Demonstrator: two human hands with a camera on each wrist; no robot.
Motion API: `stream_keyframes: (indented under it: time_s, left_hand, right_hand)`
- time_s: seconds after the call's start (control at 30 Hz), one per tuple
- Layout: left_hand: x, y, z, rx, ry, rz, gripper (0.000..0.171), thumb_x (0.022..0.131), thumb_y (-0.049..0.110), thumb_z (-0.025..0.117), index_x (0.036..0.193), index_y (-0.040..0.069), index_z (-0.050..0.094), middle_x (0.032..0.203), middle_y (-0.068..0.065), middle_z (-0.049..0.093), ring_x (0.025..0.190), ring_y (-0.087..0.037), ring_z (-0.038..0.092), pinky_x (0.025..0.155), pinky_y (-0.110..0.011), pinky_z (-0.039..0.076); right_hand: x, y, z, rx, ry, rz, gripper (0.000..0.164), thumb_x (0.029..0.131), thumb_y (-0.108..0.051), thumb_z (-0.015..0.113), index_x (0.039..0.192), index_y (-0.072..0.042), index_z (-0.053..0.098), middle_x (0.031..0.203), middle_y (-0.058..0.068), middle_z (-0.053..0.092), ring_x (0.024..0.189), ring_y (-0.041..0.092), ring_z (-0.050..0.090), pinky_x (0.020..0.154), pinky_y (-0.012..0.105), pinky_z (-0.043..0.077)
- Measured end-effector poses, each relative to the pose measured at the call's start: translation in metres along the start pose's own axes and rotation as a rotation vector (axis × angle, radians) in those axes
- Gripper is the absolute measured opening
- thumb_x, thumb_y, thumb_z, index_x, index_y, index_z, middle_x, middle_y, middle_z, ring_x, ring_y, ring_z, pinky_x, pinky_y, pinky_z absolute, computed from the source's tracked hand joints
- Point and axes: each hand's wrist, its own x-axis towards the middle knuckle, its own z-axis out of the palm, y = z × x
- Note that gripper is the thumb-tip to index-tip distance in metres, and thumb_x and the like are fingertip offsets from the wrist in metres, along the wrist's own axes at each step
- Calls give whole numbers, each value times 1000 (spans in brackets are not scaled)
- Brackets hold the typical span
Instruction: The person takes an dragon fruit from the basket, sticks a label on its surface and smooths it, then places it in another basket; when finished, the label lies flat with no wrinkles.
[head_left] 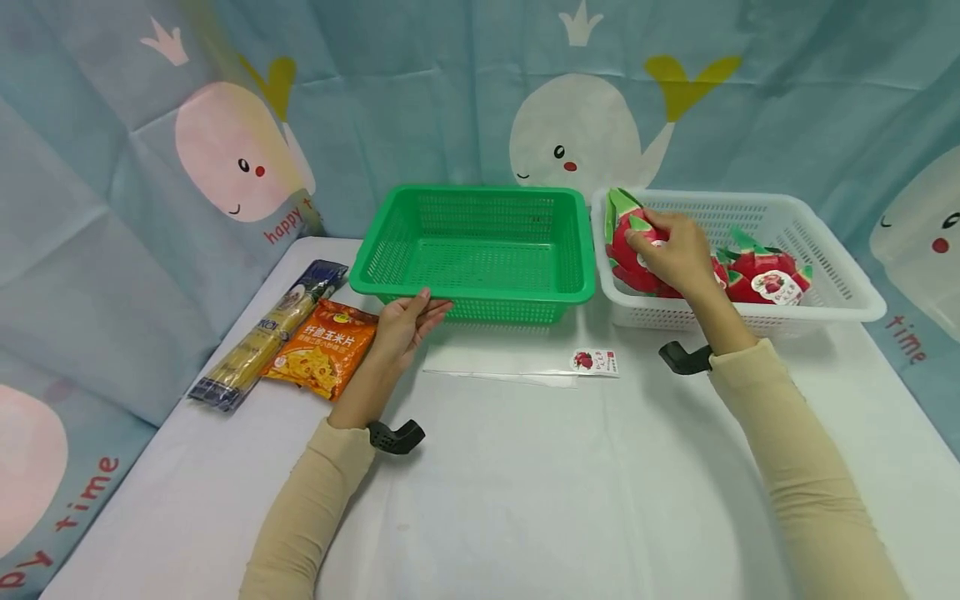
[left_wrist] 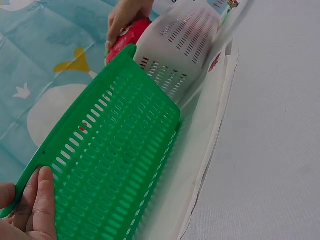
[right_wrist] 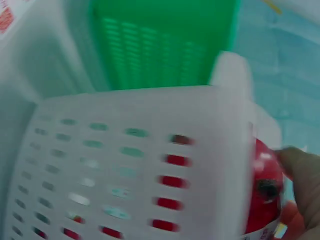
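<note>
My left hand (head_left: 406,326) pinches the front rim of a green plastic basket (head_left: 472,297), thumb over the rim and fingers beneath it, as the left wrist view also shows. Nothing lies inside that basket. On the right, my right hand (head_left: 681,250) grips a red dragon fruit (head_left: 628,242) with green leaf tips and a round label, at the left end of a white basket (head_left: 840,312). Another dragon fruit (head_left: 768,277) with a round sticker sits further right in the white basket. Part of a red fruit shows behind my right fingers.
Left of the green basket lie a pack of spaghetti (head_left: 262,337) and an orange snack bag (head_left: 324,348). A clear plastic bag (head_left: 502,358) with a fruit label (head_left: 595,362) lies flat before the baskets. A patterned blue curtain (head_left: 420,108) hangs behind.
</note>
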Motion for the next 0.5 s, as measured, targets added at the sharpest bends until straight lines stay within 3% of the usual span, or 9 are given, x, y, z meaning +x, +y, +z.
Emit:
stream_keyframes:
  time_s: [0.2,0.5]
  left_hand:
    - [0,0,0,9,15,-10,23,94,16,49,102,-5,55,81,-8,71,80,-13,70,73,-18,54]
    - [0,-1,1,6,12,7,22,94,16,50,100,-4,56,82,-8,71,81,-13,70,71,-17,54]
  right_hand:
    - [2,7,8,-48,3,14,62,89,-44,51,141,-15,36,136,23,43,112,38,45,87,56,47]
    - [3,15,24,-188,-71,-54,58,88,-34,55,136,-3,42,116,28,49,100,39,45,78,54,41]
